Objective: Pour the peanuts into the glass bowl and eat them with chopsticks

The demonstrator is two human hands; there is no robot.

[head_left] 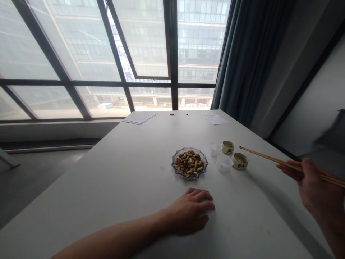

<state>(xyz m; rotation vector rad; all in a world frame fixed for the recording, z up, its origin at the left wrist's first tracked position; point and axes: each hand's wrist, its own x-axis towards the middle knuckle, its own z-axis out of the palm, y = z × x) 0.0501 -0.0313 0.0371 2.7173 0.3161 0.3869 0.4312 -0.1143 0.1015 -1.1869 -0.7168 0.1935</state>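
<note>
- The right hand (314, 187) was raised above the right edge of the tabletop (129, 172), its fingers closed around a pair of wooden chopsticks (272, 158).
- The chopsticks were held near their rear ends; the tips pointed left and away, ending in the air just right of the two ceramic cups and touching neither.
- The left hand (191, 212) lay palm down on the tabletop, fingers relaxed and slightly curled, grasping nothing. It rested near the glass dish, on the person's side of it, and did not touch it.
- The glass dish (189, 163), scallop-edged and clear, stood near the middle of the tabletop and was filled with peanuts (189, 162).
- To the right of the dish stood two small white plastic cups: the nearer plastic cup (224, 163) and the farther plastic cup (215, 149).
- Just beside these stood two cream ceramic cups with dark markings: the nearer ceramic cup (239, 160) and the farther ceramic cup (228, 146). All four cups were upright.
- Papers (140, 117) lay at the far left of the tabletop, and a second sheet (215, 119) at the far right, both well apart from the dish.
- A large window (107, 54) and a dark curtain (248, 61) stood behind the tabletop.
</note>
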